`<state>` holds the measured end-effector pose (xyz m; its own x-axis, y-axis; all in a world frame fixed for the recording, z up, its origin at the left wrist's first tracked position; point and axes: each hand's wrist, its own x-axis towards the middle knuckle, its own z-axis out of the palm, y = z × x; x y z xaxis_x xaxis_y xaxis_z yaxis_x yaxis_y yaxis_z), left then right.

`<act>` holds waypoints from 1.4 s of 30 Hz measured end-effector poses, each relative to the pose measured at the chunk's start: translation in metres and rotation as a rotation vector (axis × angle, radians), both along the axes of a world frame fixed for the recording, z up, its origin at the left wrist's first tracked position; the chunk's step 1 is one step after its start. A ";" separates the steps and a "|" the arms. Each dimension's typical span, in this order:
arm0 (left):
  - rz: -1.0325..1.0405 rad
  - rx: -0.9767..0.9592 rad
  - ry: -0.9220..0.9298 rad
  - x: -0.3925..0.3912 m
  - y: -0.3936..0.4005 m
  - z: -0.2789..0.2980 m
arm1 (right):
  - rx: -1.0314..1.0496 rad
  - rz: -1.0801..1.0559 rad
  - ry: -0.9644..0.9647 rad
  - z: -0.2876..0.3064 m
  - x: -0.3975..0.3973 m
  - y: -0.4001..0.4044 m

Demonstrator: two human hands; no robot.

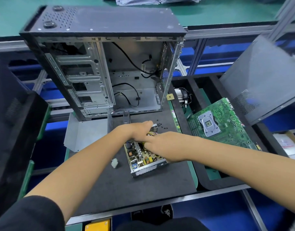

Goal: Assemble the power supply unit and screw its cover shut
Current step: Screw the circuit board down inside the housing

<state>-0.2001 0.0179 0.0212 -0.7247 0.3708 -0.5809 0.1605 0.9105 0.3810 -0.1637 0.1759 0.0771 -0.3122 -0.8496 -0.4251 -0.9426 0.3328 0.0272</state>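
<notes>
Both hands (pixel 158 144) reach into open power supply (pixel 144 160).

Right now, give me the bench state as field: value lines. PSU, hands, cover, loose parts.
psu: open power supply unit on the black mat, circuit board exposed
left hand: left hand at its far end, on the wire bundle
right hand: right hand over the board, grip unclear
cover: grey metal cover lies left, off
loose parts: screws behind the hands; white connector left of the unit
</notes>
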 end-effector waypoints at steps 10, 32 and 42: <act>0.005 0.001 0.021 -0.001 -0.001 -0.005 | -0.037 0.033 0.214 -0.010 0.008 -0.003; 0.041 0.049 -0.007 -0.002 -0.002 -0.008 | 0.005 -0.014 0.071 -0.001 0.005 -0.005; 0.015 0.038 0.005 -0.005 -0.004 -0.015 | -0.016 -0.059 0.120 -0.008 0.008 0.001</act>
